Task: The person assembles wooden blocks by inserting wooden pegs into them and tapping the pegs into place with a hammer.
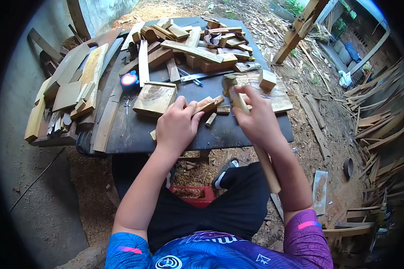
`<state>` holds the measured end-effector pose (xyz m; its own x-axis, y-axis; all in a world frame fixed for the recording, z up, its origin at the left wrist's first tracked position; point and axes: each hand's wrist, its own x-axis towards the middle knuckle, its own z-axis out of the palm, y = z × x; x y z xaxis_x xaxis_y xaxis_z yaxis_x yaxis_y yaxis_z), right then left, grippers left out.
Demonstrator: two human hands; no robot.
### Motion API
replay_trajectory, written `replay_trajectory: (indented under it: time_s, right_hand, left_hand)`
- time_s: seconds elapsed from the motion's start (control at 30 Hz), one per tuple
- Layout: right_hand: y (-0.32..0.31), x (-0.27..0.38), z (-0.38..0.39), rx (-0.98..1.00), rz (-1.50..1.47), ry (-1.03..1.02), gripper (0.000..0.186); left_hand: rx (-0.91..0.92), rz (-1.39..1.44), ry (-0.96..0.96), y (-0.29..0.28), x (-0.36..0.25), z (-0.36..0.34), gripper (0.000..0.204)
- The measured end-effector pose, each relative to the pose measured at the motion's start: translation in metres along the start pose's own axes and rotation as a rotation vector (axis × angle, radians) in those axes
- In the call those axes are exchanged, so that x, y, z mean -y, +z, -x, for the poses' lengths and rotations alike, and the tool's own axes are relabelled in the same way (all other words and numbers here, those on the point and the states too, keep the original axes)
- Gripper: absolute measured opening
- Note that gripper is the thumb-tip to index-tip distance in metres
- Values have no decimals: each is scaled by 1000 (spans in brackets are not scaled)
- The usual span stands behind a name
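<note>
My right hand (259,115) is closed round the wooden handle of a hammer (268,172), close to its head. The hammer's head points away from me over the dark tabletop, and the handle end hangs past the table's near edge. My left hand (177,123) grips a narrow wooden strip (206,105) on the table, its far end pointing toward the hammer. Beside that strip lie a small wood offcut (211,119) and a thick wooden block (156,98). A flat wooden board (280,96) with a small cube-like block (267,80) on it lies beyond my right hand.
A heap of wood offcuts (197,51) covers the table's far part. On the left are a blue tape measure (129,80), loose nails (127,104) and stacked boards (72,71). A metal ruler (206,75) and a blue pen (197,82) lie mid-table. A wooden post (298,31) stands right.
</note>
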<state>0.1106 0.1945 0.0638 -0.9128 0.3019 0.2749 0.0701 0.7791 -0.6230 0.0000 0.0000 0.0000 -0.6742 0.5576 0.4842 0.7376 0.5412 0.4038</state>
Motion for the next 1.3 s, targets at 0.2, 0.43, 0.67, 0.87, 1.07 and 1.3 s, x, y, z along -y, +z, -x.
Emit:
replay_trajectory:
  time_s: [0.2, 0.43, 0.67, 0.87, 1.07, 1.3]
  right_hand:
    - [-3, 30, 12, -155, -282, 10, 45]
    - [3, 15, 8, 51, -155, 115, 49]
    - [10, 4, 6, -26, -151, 108, 48]
    - [-9, 40, 0, -192, -361, 4, 42]
    - [16, 19, -19, -34, -41, 139, 35]
    - [9, 38, -11, -187, -266, 33, 46]
  left_hand:
    - [-3, -2, -12, -9, -1, 2, 28]
    - [5, -37, 16, -2, -1, 2, 30]
    - [32, -134, 20, 3, -2, -15, 26]
    - [85, -94, 5, -1, 2, -18, 23]
    - [119, -120, -21, -5, -5, -22, 22]
    - [135, -122, -43, -7, 0, -21, 23]
